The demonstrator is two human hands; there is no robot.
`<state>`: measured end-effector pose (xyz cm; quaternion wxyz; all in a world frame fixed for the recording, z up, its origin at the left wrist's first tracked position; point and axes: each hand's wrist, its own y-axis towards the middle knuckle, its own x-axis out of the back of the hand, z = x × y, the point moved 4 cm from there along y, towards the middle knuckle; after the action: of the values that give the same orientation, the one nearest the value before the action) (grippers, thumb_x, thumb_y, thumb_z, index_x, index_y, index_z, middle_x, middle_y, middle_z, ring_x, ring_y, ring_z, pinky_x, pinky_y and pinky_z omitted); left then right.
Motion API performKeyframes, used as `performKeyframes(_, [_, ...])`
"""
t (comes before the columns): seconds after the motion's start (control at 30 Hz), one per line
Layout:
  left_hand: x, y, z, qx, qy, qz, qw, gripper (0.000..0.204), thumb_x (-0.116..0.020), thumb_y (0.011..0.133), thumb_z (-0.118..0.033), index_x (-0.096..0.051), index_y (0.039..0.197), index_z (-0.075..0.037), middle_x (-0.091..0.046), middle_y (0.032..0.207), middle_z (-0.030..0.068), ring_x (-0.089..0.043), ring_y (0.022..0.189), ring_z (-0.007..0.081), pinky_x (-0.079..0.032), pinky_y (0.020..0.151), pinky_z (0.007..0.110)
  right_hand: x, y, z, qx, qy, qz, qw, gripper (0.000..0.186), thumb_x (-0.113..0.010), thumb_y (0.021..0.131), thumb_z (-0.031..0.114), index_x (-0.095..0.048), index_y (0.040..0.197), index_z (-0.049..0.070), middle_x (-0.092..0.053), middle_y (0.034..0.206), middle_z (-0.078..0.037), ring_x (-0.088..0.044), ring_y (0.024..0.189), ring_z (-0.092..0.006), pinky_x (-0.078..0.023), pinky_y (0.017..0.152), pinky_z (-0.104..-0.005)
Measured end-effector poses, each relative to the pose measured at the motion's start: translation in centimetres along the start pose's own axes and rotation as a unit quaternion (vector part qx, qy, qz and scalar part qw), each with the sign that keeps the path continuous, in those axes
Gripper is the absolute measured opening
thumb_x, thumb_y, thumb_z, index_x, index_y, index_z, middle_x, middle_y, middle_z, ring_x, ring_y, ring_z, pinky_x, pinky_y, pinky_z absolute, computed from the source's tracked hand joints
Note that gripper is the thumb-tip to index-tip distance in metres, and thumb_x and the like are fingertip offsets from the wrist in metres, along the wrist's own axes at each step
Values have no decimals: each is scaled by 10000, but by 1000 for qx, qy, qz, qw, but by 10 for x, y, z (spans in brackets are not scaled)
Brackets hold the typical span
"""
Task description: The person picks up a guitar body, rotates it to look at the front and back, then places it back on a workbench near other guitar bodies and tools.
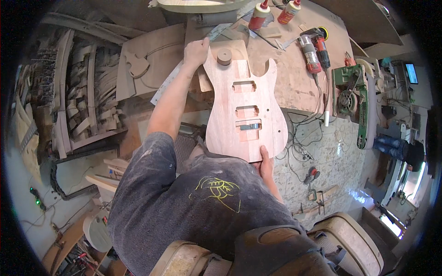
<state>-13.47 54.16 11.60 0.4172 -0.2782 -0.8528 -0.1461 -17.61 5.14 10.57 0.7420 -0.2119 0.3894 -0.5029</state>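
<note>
An unfinished, pale wooden electric guitar body (225, 108) lies in front of me, its lower end close to my shirt. It has a neck pocket, rectangular pickup cutouts and small round holes. My left hand (196, 52) is closed at the tip of its left horn; the fingertips are partly hidden. At the lower edge, my right hand (265, 166) grips the body with the thumb on top and the fingers underneath. A brown round block (224, 56) with a small centre hole sits by the neck pocket. Under the body's far end is a flat wooden piece (238, 46).
The workbench (294, 85) carries two glue bottles (259, 16) and corded power tools (309, 54). A metal ruler (166, 84) lies left of the body. A green belt machine (350, 101) stands at right, with cables (299, 133) hanging below the bench. Wood scraps (85, 99) fill the left rack.
</note>
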Motion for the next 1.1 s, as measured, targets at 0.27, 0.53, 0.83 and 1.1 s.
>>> performKeyframes(0.27, [2, 0, -4, 16, 12, 2, 1000, 576, -367, 968, -530, -727, 970, -81, -675, 977, 231, -630, 961, 432, -477, 866, 494, -3, -2, 3, -3, 0, -2, 1000, 710, -612, 939, 215, -191, 1458, -26, -469, 1325, -230, -602, 1118, -337, -595, 832, -457])
performKeyframes(0.53, [6, -11, -10, -22, -95, 41, 994, 438, -557, 889, -534, -746, 1025, -164, -722, 939, 111, -685, 922, 284, -510, 815, 355, -11, -3, 1, 17, 12, -12, 1000, 707, -621, 931, 196, -197, 1456, -16, -478, 1316, -234, -604, 1118, -334, -598, 834, -452])
performKeyframes(0.83, [-1, -6, -3, -3, -103, 45, 994, 412, -618, 829, -540, -757, 985, -185, -724, 856, 88, -694, 857, 258, -514, 777, 347, -10, -2, -6, 17, -3, -38, 999, 665, -616, 938, 217, -238, 1420, -42, -522, 1247, -242, -657, 1007, -335, -621, 768, -443])
performKeyframes(1.1, [-4, -2, -4, 7, -106, 74, 992, 398, -626, 812, -512, -761, 952, -166, -717, 814, 98, -696, 823, 259, -517, 752, 345, -6, 1, -7, 30, -17, 1, 999, 678, -599, 952, 256, -221, 1430, -42, -517, 1269, -254, -653, 1030, -345, -617, 779, -472])
